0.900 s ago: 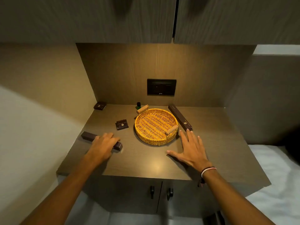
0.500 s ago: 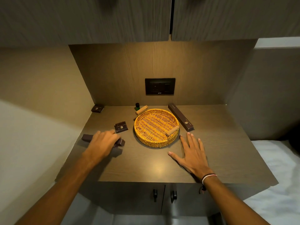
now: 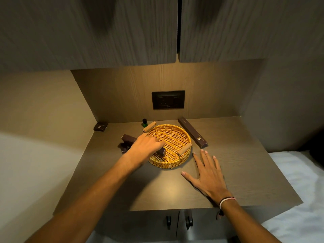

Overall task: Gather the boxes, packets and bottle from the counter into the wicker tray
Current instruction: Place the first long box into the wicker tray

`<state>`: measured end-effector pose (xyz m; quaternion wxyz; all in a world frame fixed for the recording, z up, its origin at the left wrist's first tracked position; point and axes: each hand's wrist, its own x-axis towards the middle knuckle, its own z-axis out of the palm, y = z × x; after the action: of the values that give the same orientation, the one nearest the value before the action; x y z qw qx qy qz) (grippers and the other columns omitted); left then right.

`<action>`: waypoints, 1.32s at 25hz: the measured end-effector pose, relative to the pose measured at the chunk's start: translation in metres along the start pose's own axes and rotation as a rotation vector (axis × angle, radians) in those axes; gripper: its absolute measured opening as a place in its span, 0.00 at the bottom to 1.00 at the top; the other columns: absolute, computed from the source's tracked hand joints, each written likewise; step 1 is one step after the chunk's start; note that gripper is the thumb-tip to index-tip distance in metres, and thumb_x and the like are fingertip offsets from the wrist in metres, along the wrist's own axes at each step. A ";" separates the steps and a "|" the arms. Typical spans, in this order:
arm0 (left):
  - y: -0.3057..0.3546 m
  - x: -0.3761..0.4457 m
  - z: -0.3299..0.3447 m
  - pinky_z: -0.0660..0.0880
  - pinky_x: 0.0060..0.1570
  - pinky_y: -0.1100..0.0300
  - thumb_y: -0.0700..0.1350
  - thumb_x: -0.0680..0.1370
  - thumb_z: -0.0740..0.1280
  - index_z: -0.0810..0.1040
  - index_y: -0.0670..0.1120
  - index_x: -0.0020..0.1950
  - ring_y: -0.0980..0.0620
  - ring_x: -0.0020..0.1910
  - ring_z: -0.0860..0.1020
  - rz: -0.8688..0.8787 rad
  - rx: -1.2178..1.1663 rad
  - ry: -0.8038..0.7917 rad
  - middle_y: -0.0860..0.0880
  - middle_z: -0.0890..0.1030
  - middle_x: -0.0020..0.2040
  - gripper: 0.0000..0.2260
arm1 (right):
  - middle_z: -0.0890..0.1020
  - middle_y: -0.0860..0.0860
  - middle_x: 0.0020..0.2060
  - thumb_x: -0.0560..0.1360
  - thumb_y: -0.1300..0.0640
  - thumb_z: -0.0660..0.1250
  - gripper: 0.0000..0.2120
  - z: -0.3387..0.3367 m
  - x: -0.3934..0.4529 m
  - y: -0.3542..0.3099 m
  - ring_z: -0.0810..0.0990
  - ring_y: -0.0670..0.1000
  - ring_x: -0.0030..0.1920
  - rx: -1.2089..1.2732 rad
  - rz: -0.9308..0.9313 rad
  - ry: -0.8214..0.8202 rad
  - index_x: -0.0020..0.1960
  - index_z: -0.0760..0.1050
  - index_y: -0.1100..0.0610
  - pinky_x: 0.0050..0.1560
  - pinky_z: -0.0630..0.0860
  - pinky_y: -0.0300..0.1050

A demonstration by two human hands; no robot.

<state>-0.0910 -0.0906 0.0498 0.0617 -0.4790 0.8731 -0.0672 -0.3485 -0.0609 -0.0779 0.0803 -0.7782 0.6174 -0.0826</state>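
Wicker tray (image 3: 175, 163) sits mid-surface — left hand (image 3: 146, 146) grips a long dark box (image 3: 162, 152) over its rim, right hand (image 3: 208, 174) flat and empty beside it. Lay the box fully inside, clear of the handles.

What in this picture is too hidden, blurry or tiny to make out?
All in the head view:
- Dark box in the left hand: its middle is covered by the hand, and motion blurs it.
- Small packet beside the wicker tray: partly behind the hand, blurred.
- Green bottle: too small to read; the tray handle hides its base.
- Logos on the long box and corner packet: too small.
- Right hand: its palm faces down, unseen.
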 end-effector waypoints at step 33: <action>-0.040 -0.026 0.052 0.73 0.58 0.52 0.54 0.81 0.59 0.72 0.50 0.71 0.49 0.62 0.74 -0.460 -0.416 0.295 0.45 0.76 0.65 0.20 | 0.54 0.53 0.81 0.72 0.22 0.45 0.44 -0.002 0.002 0.014 0.49 0.52 0.80 0.043 -0.069 0.041 0.80 0.52 0.48 0.79 0.47 0.57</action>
<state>-0.0352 -0.0932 0.0069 -0.1810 -0.6508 0.7367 0.0318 -0.3619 -0.0665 -0.0794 0.0813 -0.7953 0.5897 -0.1144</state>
